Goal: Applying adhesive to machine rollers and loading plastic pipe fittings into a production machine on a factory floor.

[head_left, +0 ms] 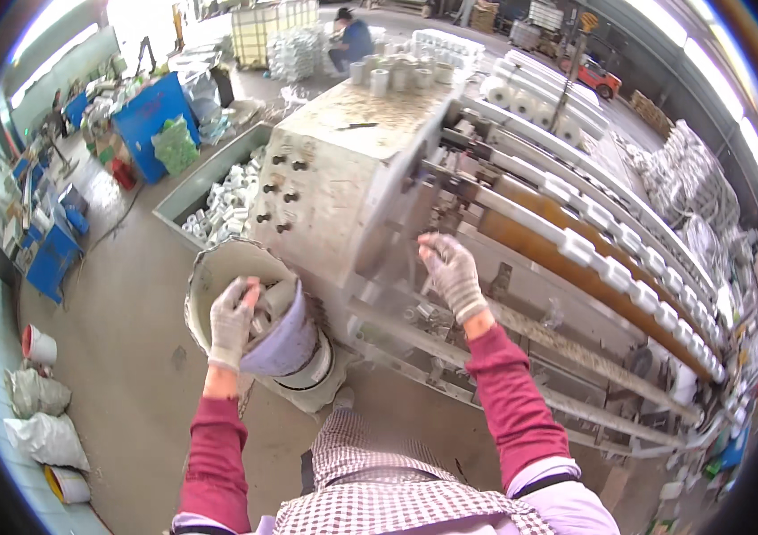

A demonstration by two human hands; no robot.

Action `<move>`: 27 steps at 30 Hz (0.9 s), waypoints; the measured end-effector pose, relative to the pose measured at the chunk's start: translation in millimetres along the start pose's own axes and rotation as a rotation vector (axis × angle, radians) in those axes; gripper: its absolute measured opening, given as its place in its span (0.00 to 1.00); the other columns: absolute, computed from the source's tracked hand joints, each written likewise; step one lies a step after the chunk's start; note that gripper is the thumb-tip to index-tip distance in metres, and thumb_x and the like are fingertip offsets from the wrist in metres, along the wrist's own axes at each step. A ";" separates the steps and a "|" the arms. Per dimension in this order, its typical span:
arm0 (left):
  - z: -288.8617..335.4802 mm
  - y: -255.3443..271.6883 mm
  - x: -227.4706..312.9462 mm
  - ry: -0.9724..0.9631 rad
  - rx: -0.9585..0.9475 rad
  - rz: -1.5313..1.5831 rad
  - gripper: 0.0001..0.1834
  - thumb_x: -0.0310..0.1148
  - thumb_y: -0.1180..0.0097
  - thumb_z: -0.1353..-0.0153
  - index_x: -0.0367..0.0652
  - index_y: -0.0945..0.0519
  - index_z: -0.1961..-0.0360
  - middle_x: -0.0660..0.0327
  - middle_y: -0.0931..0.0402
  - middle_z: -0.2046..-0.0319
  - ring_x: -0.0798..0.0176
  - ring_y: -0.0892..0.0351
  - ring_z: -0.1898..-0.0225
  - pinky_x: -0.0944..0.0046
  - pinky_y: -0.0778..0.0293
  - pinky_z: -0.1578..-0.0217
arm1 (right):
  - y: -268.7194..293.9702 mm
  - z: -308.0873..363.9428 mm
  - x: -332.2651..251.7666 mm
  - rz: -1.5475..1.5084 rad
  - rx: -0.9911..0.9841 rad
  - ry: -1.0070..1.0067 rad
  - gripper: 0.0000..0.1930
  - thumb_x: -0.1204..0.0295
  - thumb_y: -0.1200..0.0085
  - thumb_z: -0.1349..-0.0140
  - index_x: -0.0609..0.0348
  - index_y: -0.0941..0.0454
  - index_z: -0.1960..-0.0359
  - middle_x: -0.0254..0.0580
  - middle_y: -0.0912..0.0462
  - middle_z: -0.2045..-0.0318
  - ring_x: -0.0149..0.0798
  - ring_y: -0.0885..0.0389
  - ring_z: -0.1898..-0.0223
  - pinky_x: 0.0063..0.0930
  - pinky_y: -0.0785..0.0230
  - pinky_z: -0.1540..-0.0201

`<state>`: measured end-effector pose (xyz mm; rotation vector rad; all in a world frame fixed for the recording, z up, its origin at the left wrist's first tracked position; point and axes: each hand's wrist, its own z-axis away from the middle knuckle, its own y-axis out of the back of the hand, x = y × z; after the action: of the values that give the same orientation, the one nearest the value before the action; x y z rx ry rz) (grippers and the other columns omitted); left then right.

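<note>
My left hand, in a pale knit glove with bare fingertips, is over the mouth of a tall lilac bucket. Its fingers curl inward beside white cylindrical rolls inside; whether it grips one is hidden. My right hand, gloved the same way, hovers at the near end of a long roller machine. Fingers and thumb are drawn together there, and I cannot make out anything between them. White rolls sit in a row along a shaft of this machine.
A metal bin of small white rolls stands beyond the bucket. Next to it is the machine's cabinet with black knobs, with rolls on top. Metal rails run along the right. A person crouches far back.
</note>
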<state>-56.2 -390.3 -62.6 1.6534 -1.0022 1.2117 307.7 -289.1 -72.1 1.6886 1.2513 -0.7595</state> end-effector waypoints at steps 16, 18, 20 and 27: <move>-345.5 -76.2 -55.5 -0.183 -0.064 -0.873 0.18 0.41 0.42 0.47 0.44 0.22 0.57 0.47 0.20 0.63 0.43 0.21 0.58 0.49 0.26 0.57 | -175.3 -296.1 46.4 1.038 -0.262 0.254 0.31 0.43 0.58 0.38 0.49 0.31 0.41 0.44 0.32 0.39 0.46 0.36 0.37 0.45 0.48 0.36; -353.1 -73.8 -33.3 -0.262 -0.152 -0.966 0.17 0.44 0.42 0.47 0.44 0.21 0.62 0.49 0.19 0.66 0.46 0.20 0.59 0.50 0.25 0.58 | -165.6 -307.5 56.9 1.086 -0.280 0.279 0.26 0.48 0.54 0.37 0.48 0.29 0.43 0.43 0.28 0.43 0.44 0.31 0.41 0.44 0.41 0.39; -356.3 -72.6 -23.5 -0.230 -0.253 -0.931 0.20 0.46 0.39 0.46 0.45 0.21 0.59 0.54 0.20 0.64 0.49 0.20 0.62 0.52 0.23 0.60 | -157.5 -322.4 76.2 1.089 -0.182 0.465 0.25 0.46 0.52 0.37 0.47 0.26 0.45 0.46 0.26 0.44 0.45 0.30 0.42 0.38 0.40 0.39; -250.7 -15.2 -29.1 -0.088 -0.153 -0.606 0.14 0.40 0.36 0.45 0.40 0.22 0.69 0.57 0.24 0.80 0.61 0.25 0.77 0.61 0.28 0.71 | -168.0 -288.2 41.8 0.933 -0.237 0.252 0.27 0.53 0.50 0.40 0.57 0.27 0.45 0.54 0.26 0.46 0.56 0.31 0.44 0.43 0.41 0.39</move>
<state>-124.3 -147.4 -46.5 1.7230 -0.5564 0.6477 153.2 6.9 -32.4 1.9255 0.5374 0.1585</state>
